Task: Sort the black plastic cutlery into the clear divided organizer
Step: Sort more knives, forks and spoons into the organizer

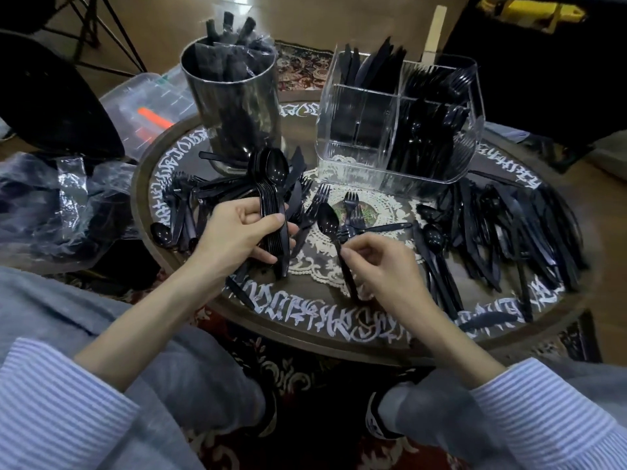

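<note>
Clear ribbed plastic organizer w/ dividers [342,154] stands upright at the far side of the round tabletop [305,300]. Its rear-left compartment holds black plastic knives [368,67], rear-right holds black plastic forks [437,81], front-right holds black plastic spoons [431,137]; all stand on end. Nested stack of black plastic spoons [271,198] is tilted bowls-up near tabletop centre-left. Single black plastic spoon [328,220] sits just beside it, bowl up. Loose black cutlery [492,239] lies scattered flat across the right side, more [190,201] at left.
</note>
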